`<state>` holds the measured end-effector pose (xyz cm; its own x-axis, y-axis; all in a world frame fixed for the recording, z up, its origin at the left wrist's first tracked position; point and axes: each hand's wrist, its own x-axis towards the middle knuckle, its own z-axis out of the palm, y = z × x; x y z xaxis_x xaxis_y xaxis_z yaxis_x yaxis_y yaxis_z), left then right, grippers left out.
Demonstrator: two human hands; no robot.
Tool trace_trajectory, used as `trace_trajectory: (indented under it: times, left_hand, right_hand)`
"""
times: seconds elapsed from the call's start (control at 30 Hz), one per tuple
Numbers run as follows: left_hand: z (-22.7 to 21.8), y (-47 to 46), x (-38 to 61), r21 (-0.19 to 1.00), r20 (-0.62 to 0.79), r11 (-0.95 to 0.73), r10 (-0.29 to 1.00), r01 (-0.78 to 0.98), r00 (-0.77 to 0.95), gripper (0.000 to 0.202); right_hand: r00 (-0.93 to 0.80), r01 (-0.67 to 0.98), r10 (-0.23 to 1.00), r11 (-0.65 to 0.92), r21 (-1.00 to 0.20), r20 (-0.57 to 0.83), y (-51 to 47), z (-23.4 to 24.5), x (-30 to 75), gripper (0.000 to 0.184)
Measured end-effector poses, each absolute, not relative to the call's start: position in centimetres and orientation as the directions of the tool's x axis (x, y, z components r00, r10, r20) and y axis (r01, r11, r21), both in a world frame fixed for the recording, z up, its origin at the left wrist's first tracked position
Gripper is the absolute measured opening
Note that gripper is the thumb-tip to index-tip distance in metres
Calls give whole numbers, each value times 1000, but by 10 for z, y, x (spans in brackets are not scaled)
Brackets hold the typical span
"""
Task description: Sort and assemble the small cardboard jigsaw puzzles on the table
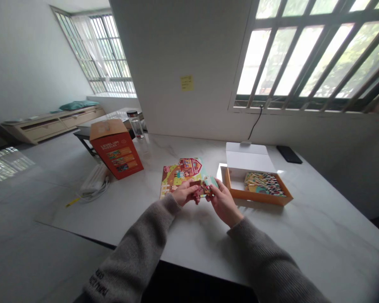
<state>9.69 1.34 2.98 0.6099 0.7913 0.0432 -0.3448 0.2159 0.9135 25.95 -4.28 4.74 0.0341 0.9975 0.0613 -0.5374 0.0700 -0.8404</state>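
Note:
Both hands meet over the near edge of a colourful, partly joined jigsaw puzzle [180, 170] with a farm picture and a red barn. Pinched in my left hand [183, 192] is a dark red puzzle piece [196, 184]. A puzzle piece with pale green on it [211, 182] is gripped between the thumb and fingers of my right hand [222, 200]. The two pieces are close together; whether they interlock I cannot tell. To the right, an open orange box [259, 195] holds several puzzle pieces [265, 184], many standing on edge.
A large red and orange puzzle carton [118, 153] stands at the left, with a glass bottle [135, 125] behind it. White cables with a power strip [96, 182] lie near the table's left edge. A black phone [289, 154] rests at the back right.

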Motion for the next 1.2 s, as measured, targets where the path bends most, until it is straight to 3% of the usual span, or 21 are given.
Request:
trace_trajectory:
  times: [0.13,0.3,0.4,0.53,0.63,0.7,0.87,1.0,1.13,1.2]
  left_hand:
    - [33,11,95,856,56,309,743,-415,667,37]
    - [29,12,96,887,85,204,810,-415,580,37]
    - [27,12,93,861,104,245,775,-447,624,35]
    - [26,14,93,813,122,268,791,-518,600,38]
    - [23,17,101,860,129,110,898,-499,420,41]
    - [21,17,106,915,183,-41,929,-400,322,41]
    - [22,14,108,960,246,-200,937,-198,249,42]
    - [23,11,107,942,333,-322,927,-94,170,37]
    - [24,9,103,897,413,-440,866,39,284,40]
    - [25,16,92,873,429,-474,859,115,279,43]
  right_hand:
    - [-54,-631,998,1,-776,45,-46,52,258,35]
    - [56,-624,998,59,-780,30,-47,51,258,46]
    - [17,-624,999,50,-779,51,-47,54,261,47]
    - [138,-493,986,151,-857,94,-42,51,268,43]
    - [278,-216,945,237,-947,173,-39,40,268,44]
    - [250,-132,945,248,-960,210,-39,33,264,43]
    - [38,-323,987,162,-932,158,-47,31,247,39]
    - [23,-378,990,137,-916,139,-49,32,245,40]
    - [30,-61,964,266,-962,264,-45,27,254,44]
    - [22,170,925,372,-913,381,-43,24,260,42]
